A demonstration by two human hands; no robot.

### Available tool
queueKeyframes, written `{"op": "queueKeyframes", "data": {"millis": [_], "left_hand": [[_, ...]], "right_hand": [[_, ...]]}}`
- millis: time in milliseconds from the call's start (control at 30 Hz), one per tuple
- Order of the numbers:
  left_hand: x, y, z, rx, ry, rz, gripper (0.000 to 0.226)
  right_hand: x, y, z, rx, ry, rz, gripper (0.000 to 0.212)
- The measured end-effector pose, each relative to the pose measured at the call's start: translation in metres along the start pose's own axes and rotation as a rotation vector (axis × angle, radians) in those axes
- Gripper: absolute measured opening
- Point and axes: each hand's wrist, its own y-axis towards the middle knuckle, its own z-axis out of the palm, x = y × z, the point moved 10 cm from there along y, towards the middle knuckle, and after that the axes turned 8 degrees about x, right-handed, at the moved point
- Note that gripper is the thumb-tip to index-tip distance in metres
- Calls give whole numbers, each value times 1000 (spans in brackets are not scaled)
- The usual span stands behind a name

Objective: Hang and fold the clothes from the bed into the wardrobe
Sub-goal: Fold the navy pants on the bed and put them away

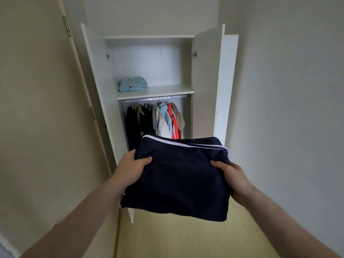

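— So why carry the folded navy garment (pixel 178 175) flat like that, out in front of the open wardrobe (pixel 204 86)?

— To keep the folds from slipping, I'd judge — it looks bound for the shelf (pixel 167 90), whose left end already holds a folded light-blue top (pixel 133 83) (hung clothes (pixel 158 120) fill the rail below).

— And the grip?

— Left hand (pixel 130 170) and right hand (pixel 232 175) each clamp a side edge — thumbs on top, fingers hidden underneath.

Both forearms are bare right down to the left hand (pixel 130 169) and the right hand (pixel 232 180), with no sleeve, watch, ring or glove showing.
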Motion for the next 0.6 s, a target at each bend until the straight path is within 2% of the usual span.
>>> {"op": "queueKeyframes", "data": {"millis": [300,400,600], "left_hand": [[-17,161,-52,-24,-10,75,14],[-18,214,-69,-5,10,91,14],[-26,306,-88,45,25,123,12]], "right_hand": [[49,144,45,-22,-26,-79,22],[58,189,60,-50,-37,-91,29],[75,258,80,-96,-20,-128,25]]}}
